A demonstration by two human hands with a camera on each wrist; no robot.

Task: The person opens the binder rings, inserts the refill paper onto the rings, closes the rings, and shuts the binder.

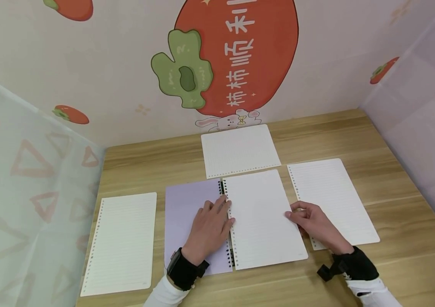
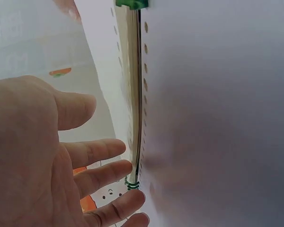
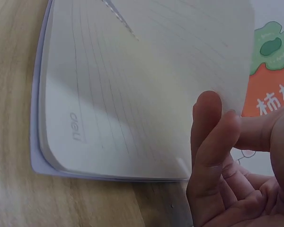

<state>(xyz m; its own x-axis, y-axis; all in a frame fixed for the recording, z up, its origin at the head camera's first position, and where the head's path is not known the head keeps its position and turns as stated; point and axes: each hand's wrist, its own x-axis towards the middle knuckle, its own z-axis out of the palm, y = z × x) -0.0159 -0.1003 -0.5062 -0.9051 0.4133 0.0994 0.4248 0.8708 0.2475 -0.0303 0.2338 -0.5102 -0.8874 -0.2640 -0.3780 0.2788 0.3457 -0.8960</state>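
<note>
A loose-leaf notebook lies unfolded, its purple cover on the left and a stack of white lined, punched pages on the right. My left hand lies over the binding strip, fingers spread and fairly straight, fingertips at the punched edge. In the left wrist view, green clasps show at the ends of that strip. At the right edge of the pages, my right hand pinches a sheet between thumb and fingers. The right wrist view shows this sheet bent up from the pages beneath.
Single punched sheets lie around the notebook: one on the left, one behind, and one on the right, partly under my right hand. The wooden table meets a printed backdrop at the back.
</note>
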